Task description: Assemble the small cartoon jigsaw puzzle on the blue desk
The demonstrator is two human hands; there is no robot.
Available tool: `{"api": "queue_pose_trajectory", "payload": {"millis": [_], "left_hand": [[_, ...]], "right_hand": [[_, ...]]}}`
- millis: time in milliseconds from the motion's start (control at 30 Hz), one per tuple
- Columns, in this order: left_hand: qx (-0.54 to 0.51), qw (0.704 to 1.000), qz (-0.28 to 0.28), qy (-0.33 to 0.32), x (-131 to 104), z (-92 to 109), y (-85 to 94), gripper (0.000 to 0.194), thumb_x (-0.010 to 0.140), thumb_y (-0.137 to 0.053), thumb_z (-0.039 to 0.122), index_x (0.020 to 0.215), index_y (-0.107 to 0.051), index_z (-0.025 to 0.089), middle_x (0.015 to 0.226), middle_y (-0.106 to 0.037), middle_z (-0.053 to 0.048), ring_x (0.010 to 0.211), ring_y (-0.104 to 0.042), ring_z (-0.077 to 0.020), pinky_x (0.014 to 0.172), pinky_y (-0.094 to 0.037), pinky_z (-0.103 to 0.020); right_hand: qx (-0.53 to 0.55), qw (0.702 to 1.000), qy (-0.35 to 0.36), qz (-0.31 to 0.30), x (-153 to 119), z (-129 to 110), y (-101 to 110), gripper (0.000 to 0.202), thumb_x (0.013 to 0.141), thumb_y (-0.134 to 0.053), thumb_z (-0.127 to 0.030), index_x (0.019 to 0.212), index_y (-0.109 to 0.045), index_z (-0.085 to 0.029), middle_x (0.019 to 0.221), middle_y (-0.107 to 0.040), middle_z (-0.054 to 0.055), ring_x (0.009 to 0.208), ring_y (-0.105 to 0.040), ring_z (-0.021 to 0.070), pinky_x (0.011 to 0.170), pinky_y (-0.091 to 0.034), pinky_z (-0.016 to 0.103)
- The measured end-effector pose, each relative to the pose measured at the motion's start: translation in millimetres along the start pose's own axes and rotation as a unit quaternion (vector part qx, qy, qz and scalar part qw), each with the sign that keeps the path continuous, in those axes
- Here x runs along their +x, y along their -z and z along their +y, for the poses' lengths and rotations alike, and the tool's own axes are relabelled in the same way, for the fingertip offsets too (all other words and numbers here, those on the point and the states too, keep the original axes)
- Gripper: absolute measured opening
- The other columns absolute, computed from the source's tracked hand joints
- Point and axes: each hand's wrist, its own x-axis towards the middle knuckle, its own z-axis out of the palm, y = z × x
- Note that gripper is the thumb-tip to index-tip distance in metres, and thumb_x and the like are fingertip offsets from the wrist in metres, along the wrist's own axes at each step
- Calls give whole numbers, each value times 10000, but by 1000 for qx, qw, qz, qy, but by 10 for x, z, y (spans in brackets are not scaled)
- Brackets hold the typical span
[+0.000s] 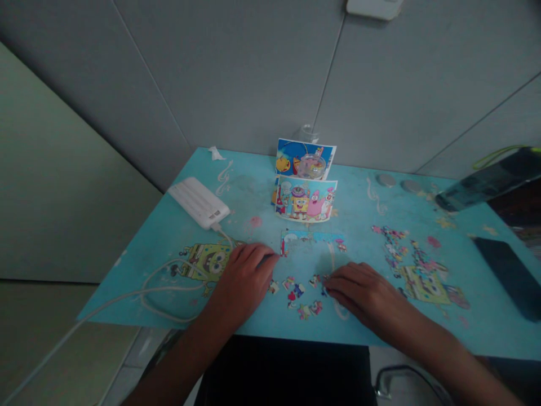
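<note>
A partly joined jigsaw puzzle (pixel 311 235) lies mid-table, a strip along its top with a short left side. My left hand (pixel 251 273) rests just left of it, fingers curled together and tips close to its lower left corner; whatever they may hold is hidden. Below the strip, several loose puzzle pieces (pixel 299 290) are scattered. At their right edge, my right hand (pixel 361 286) has its fingers pinched over a small puzzle piece (pixel 325 291), mostly covered by the fingertips. A cartoon picture card (pixel 306 198) stands propped behind the puzzle.
On the left lies a white power bank (pixel 198 202) with a looped white cable (pixel 146 292). More pieces (pixel 395 245) are heaped at right, near a dark phone (pixel 509 276) and a bottle (pixel 477 183). Clear round containers (pixel 311 166) sit by the card. A wall backs the table (pixel 253 175).
</note>
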Motion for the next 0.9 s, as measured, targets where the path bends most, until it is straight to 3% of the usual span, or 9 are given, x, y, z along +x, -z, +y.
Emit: {"api": "queue_pose_trajectory", "payload": {"millis": [233, 600, 700, 900], "left_hand": [[7, 1000, 8, -2, 1, -5, -9, 291, 942, -592, 98, 1208, -666, 191, 1144, -672, -83, 1109, -596, -270, 980, -455, -486], [10, 1000, 6, -1, 9, 2, -11, 271, 940, -603, 98, 1188, -673, 181, 1135, -673, -82, 1096, -594, -270, 977, -453, -484], [9, 1000, 1, 1, 8, -1, -7, 259, 943, -597, 102, 1176, -673, 187, 1134, -672, -82, 1096, -592, -269, 977, -450, -483], [5, 1000, 7, 2, 11, 12, 6, 259, 938, -599, 93, 1167, -672, 190, 1127, -676, -76, 1089, -598, -264, 979, -453, -476]], "right_hand": [[7, 999, -44, 25, -79, 75, 8, 202, 1032, -544, -250, 1127, -721, -235, 1032, -715, 74, 918, -664, 226, 850, -524, 417], [23, 999, -25, 5, -13, 29, -16, 155, 1010, -595, -249, 1088, -727, -230, 979, -702, 65, 919, -668, 210, 841, -535, 376], [-11, 1000, 0, 11, 6, 28, -6, 150, 1015, -586, -241, 1062, -726, -217, 951, -701, 63, 875, -657, 208, 798, -519, 372], [-135, 981, 130, 47, 33, -19, 27, 256, 1009, -491, -75, 1125, -706, -152, 883, -714, 79, 760, -633, 210, 716, -476, 384]]}}
